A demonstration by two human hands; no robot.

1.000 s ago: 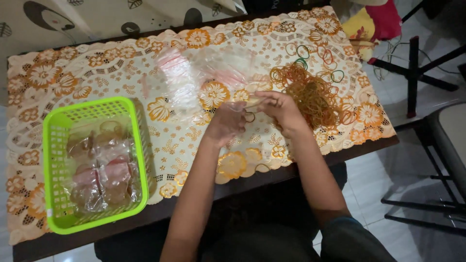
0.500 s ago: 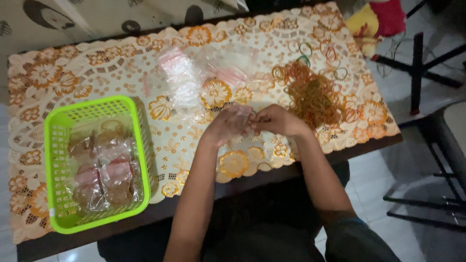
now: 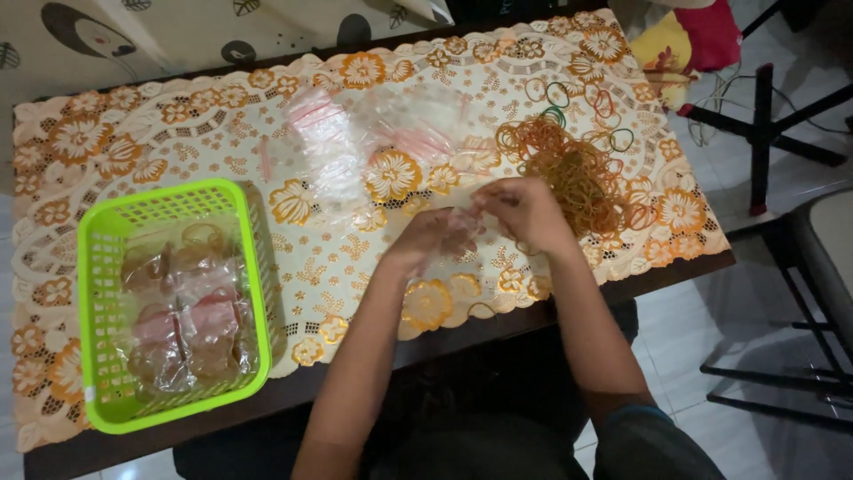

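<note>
My left hand (image 3: 425, 236) and my right hand (image 3: 524, 210) meet over the middle of the table, both gripping a small clear plastic bag (image 3: 461, 224) between them. Just right of my right hand lies a loose heap of orange-brown rubber bands (image 3: 573, 169), with a few green and red ones (image 3: 577, 100) scattered behind it. A pile of empty clear bags (image 3: 355, 142) with pink strips lies beyond my hands. What is inside the held bag is hidden by my fingers.
A lime-green plastic basket (image 3: 102, 267) at the left holds several filled clear bags (image 3: 187, 320). An orange floral lace cloth (image 3: 178, 133) covers the dark table. A chair frame (image 3: 800, 293) and a black stand (image 3: 764, 116) are on the tiled floor at the right.
My hands drew back from the rubber band heap toward me and closed together on the small bag. The view shifted slightly; the basket and bags stayed put.
</note>
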